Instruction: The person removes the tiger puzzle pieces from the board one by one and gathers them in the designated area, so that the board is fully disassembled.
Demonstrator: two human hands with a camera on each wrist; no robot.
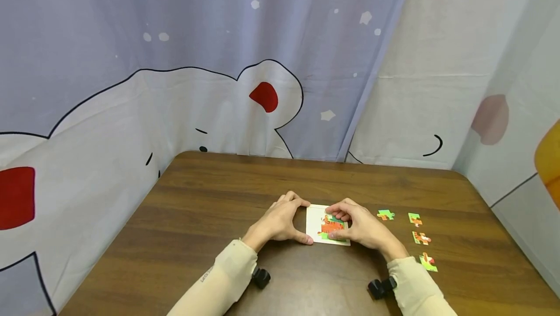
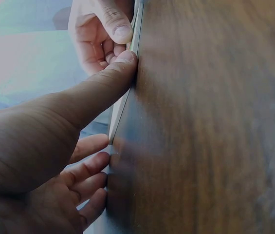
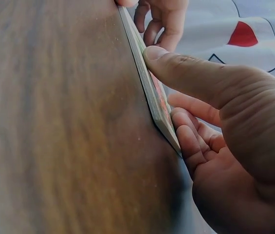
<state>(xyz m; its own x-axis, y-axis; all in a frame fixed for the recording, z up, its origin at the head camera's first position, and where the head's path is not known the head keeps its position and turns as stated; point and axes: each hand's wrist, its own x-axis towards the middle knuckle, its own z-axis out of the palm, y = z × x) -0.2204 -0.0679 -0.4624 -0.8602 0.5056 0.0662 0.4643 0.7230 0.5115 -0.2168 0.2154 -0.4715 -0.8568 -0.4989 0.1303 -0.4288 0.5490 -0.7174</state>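
A small white puzzle tray (image 1: 314, 219) lies on the table between the two hands, with joined orange and green puzzle pieces (image 1: 331, 225) in its right part. My left hand (image 1: 282, 219) grips the tray at its left side, thumb at the near corner and index finger at the far corner. Over the tray's right part, my right hand (image 1: 360, 224) rests its straight thumb (image 3: 176, 63) on the picture, index finger toward the far side. Its other fingers bend loosely beside the tray's edge. The right hand partly hides the joined pieces; no separate piece shows in its fingers.
To the right on the brown wooden table (image 1: 210, 199) lie loose puzzle pieces: one (image 1: 386, 215) just beyond the right hand, and a column with an upper piece (image 1: 415, 219), a middle piece (image 1: 421, 237) and a lower piece (image 1: 428, 262). A printed curtain (image 1: 197, 107) hangs behind the table.
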